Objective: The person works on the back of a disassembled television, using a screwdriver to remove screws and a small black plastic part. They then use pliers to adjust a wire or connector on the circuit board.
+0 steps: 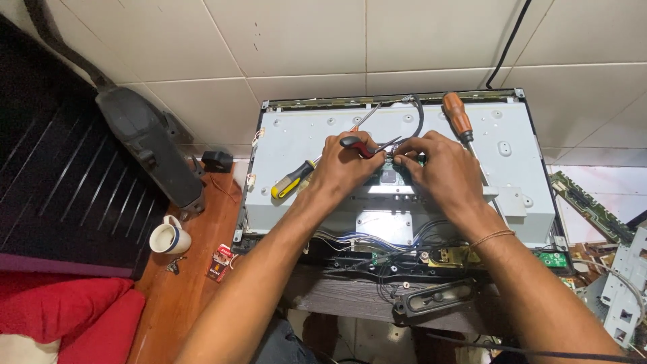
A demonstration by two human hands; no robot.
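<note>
Screwdrivers beside left hand; mug well apart on wood

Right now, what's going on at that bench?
A person leans over the metal back of an opened flat screen lying on the bench. The left hand holds red-handled pliers at a small circuit board in the middle of the panel, and the right hand pinches something there too small to tell. A yellow-handled screwdriver and a brown-handled screwdriver lie on the panel. A cup sits to the left.
</note>
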